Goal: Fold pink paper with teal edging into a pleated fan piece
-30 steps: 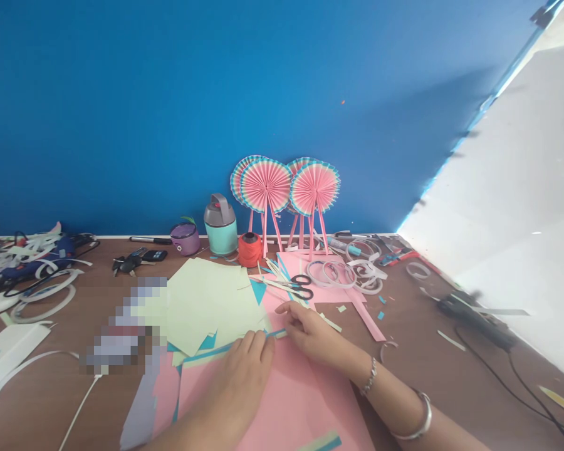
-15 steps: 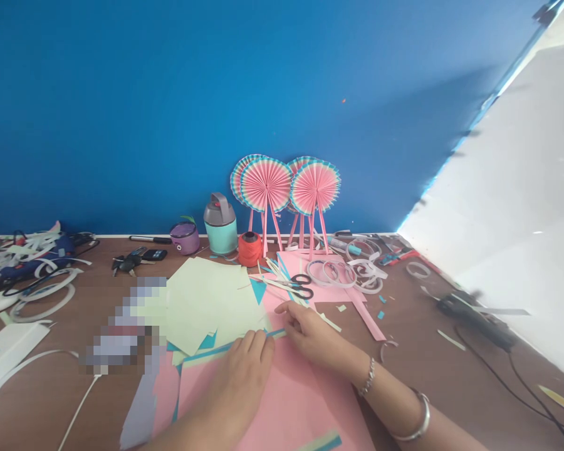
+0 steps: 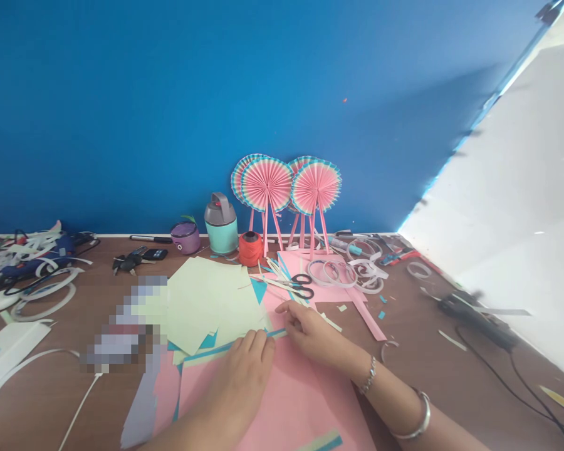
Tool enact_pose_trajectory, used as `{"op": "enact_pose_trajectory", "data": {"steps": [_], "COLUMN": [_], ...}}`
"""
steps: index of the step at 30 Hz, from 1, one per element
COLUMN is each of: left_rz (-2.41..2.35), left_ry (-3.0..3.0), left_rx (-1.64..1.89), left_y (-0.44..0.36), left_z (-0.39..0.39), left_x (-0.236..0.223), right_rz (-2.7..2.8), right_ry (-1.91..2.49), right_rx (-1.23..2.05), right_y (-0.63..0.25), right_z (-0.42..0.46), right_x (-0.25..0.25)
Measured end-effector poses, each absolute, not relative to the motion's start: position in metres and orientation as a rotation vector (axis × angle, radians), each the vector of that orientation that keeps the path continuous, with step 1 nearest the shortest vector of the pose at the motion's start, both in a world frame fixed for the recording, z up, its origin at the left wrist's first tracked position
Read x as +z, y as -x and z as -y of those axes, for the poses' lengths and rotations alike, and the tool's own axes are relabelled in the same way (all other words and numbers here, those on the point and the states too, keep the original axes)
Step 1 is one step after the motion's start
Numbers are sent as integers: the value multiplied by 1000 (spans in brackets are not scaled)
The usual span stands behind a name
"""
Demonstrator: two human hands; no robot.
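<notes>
A large pink paper sheet lies before me, with blue and pale green strips along its far edge. My left hand rests palm down on it, fingers laid flat together over that bordered edge. Beside it, my right hand touches the paper near the same edge, its fingers curled inward and the index bent to the left. Whatever those fingers may grip is hidden. Just beyond the right hand are scissors with black handles, lying among thin cut paper strips.
Pale green sheets lie left of centre. Pink pleated paper fans stand against the blue wall, near a mint-green container and red string spool. Tape rings sit at right, a black glue gun farther right, keys at left.
</notes>
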State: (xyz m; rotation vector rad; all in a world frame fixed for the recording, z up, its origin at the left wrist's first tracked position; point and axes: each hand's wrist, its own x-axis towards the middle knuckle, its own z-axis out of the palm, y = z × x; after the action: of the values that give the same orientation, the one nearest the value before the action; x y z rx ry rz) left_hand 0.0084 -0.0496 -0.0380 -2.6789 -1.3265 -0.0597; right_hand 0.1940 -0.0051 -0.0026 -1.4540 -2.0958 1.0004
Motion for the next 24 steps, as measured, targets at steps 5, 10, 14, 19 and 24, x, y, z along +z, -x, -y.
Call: {"op": "enact_pose_trajectory", "data": {"steps": [5,10,14,19,24], "left_rz": [1304,1248,1281,1295,1305], "left_ry": [2615,2589,2617,2629,2650], "left_rx": [-113,-188,-99,-73,-69], "left_y": [-7,-4,-6,-9,-9], "left_z": [51,53,52,51,51], "left_x": [-47,-51,-43,-38,-39], "right_rz": [2102,2104,2086,2050,2011], "right_ry": [1443,1421,1405,1363,1342], "right_rx": [1000,1003,1040,1087,1143], "right_y": [-194,-195,-197,-199,-200], "right_z": [5,5,3,1,0], "right_x": [-2,-4,-7,-10,-13]}}
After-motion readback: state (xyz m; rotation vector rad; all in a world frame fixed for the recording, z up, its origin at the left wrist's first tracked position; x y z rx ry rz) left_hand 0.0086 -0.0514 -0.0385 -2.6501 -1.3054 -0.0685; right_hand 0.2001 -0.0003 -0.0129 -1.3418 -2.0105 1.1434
